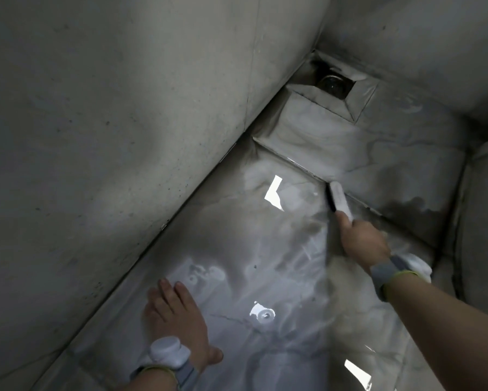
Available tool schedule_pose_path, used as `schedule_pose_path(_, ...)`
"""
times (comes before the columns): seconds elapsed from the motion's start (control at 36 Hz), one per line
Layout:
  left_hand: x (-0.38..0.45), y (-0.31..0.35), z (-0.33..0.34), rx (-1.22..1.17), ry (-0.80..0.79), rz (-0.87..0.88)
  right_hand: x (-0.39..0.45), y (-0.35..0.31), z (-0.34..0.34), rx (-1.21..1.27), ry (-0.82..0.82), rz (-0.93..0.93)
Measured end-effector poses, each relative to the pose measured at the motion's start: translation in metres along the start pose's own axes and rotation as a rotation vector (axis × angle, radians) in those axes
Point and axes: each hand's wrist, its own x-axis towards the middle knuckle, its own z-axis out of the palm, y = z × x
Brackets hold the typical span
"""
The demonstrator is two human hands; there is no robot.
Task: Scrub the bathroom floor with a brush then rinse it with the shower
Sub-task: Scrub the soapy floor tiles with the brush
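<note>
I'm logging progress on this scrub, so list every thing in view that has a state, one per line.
floor: wet and glossy, with pale smears.
brush: held, bristles down at the floor's grout line.
right hand: grips the brush handle.
left hand: flat on the wet floor, fingers straight.
drain: in the corner, dark and open, no cover visible.

Your way is free over the wet floor (265, 263) in the middle, from 6 o'clock up toward 12 o'clock. A wall (110, 136) closes the whole side from 7 to 11 o'clock. At 1 o'clock a sunken drain (333, 84) sits in the corner, behind a low step (293, 160). Another wall (485, 221) blocks you at 3 o'clock. Your left hand (177, 320) lies flat at 7 o'clock; your right hand (364, 241) with the brush (339, 199) occupies 2 o'clock.
</note>
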Motion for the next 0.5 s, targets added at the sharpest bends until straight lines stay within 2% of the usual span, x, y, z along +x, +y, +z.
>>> schedule_pose_path(0.11,-0.001,0.001,-0.002,0.002,-0.003,0.001,0.013,-0.015,-0.004,0.029,0.008,0.025)
schedule_pose_path(0.22,0.0,-0.001,-0.001,-0.008,-0.005,0.004,0.017,-0.024,-0.004,-0.005,0.046,-0.029)
schedule_pose_path(0.33,-0.002,-0.001,-0.002,-0.014,0.001,0.013,0.001,-0.025,-0.006,0.017,0.022,0.049)
schedule_pose_path(0.44,-0.005,0.0,-0.005,-0.01,0.019,0.012,-0.066,-0.035,0.035,-0.206,-0.049,-0.267)
schedule_pose_path(0.5,-0.006,-0.001,-0.004,-0.009,0.025,0.017,-0.084,-0.03,0.045,-0.227,-0.068,-0.327)
